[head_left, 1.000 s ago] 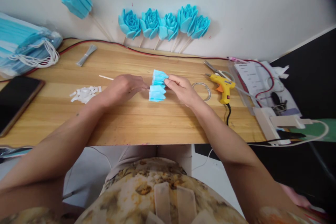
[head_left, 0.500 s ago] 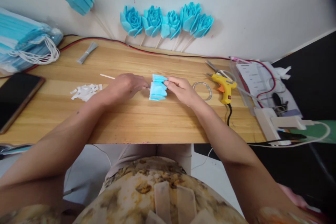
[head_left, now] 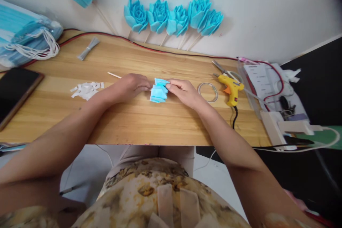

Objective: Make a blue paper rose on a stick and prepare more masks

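The pale stick [head_left: 114, 75] runs beneath the left hand [head_left: 135, 85], whose fingers pinch it near the end where the pleated blue strip [head_left: 159, 91] sits, above the middle of the table [head_left: 128, 124]. The right hand [head_left: 184, 92] grips the strip's right edge between thumb and fingers; this opposing hold probably keeps stick and strip aligned while leaving the pleats uncrushed. The stick's far end projects past the left hand, so its length likely serves as a handle. Five blue flowers [head_left: 177, 21] lean against the wall [head_left: 253, 14], their heads raised, perhaps so the petals stay off the wood. White scraps [head_left: 87, 90] lie in a loose pile near the left forearm, while a tape roll [head_left: 207, 92] and yellow glue gun [head_left: 231, 87] lie beyond the right hand, seemingly for easy reach.
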The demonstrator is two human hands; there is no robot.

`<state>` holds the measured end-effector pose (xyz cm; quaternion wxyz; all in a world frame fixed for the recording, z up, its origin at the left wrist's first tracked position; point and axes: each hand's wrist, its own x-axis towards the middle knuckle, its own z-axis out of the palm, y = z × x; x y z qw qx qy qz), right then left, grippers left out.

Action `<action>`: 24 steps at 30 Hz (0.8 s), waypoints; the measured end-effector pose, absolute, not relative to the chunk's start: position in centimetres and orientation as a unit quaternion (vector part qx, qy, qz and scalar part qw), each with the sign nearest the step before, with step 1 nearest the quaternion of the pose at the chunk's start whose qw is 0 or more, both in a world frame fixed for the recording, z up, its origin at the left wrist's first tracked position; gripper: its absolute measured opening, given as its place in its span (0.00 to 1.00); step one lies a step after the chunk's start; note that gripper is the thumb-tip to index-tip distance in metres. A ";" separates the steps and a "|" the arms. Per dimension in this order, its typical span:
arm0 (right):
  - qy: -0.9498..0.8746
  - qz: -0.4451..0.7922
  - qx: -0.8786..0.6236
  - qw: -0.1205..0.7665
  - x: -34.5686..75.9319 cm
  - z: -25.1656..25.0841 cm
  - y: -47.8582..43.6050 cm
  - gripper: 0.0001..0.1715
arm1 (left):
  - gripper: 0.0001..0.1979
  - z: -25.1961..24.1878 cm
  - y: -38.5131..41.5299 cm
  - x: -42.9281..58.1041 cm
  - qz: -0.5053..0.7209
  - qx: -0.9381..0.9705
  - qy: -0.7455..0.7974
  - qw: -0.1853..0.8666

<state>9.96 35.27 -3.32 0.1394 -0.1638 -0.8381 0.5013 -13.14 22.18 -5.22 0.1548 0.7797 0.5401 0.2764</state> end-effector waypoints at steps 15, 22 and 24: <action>-0.842 0.499 -0.148 0.141 10.0 -3.5 35.3 0.24 | 0.16 -3.7 21.7 -13.1 0.245 0.733 0.584 0.249; -0.853 0.482 -0.142 0.142 9.8 -3.9 35.4 0.23 | 0.14 -4.2 21.9 -13.2 0.289 0.736 0.571 0.220; -0.855 0.480 -0.139 0.140 9.8 -3.9 35.3 0.22 | 0.13 -4.1 21.9 -13.2 0.310 0.720 0.572 0.242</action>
